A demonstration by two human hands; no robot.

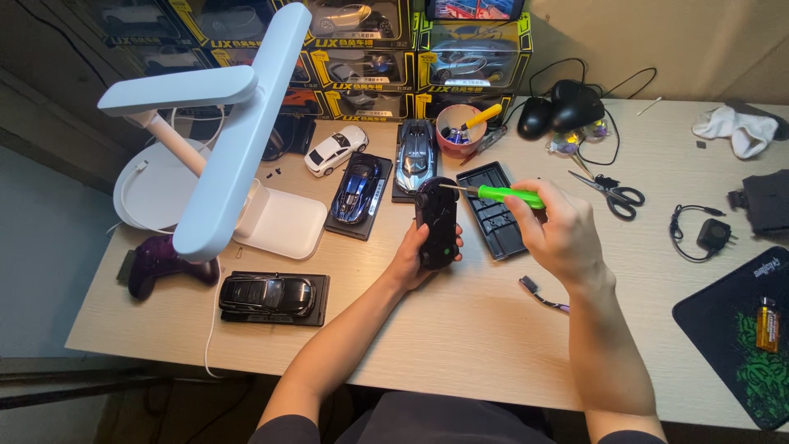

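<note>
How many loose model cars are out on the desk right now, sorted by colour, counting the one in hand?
White model car: 1
Blue model car on a black base: 1
Silver-blue model car on a black base: 1
Black model car on a black base: 1
Black model car held underside-up in the left hand: 1
Total: 5

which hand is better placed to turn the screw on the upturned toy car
Right. The right hand grips the green screwdriver with its tip at the black toy car. The left hand cradles the car from below, steadying it.
</note>
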